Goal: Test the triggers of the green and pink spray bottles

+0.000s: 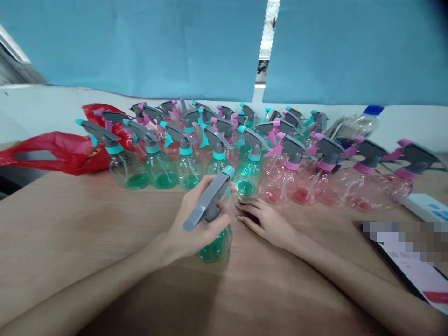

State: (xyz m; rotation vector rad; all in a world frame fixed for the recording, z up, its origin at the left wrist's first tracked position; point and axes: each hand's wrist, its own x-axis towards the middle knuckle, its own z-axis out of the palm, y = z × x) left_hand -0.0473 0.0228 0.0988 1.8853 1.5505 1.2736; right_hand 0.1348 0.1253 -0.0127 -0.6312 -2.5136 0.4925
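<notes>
Fingers of the left hand (187, 239) are closed around the neck of a green spray bottle (214, 247), below its grey trigger head. The teal nozzle (228, 171) of this bottle points away from the person. The held bottle is at the centre of the work area, in front of the front row; whether its base touches the table (70, 219) cannot be determined. Fingers of the right hand (273, 223) hold nothing; they are extended and slightly spread, with the palm facing down at the table, to the right of the held bottle.

Front row, left section: five green bottles (164, 175) with teal collars, standing upright. Front row, right section: four pink bottles (304, 189) with pink collars. Further spray bottles of both colours stand behind. A red plastic bag (70, 149) is located at the left end. A screen device (402, 266) lies at the right, near the right forearm.
</notes>
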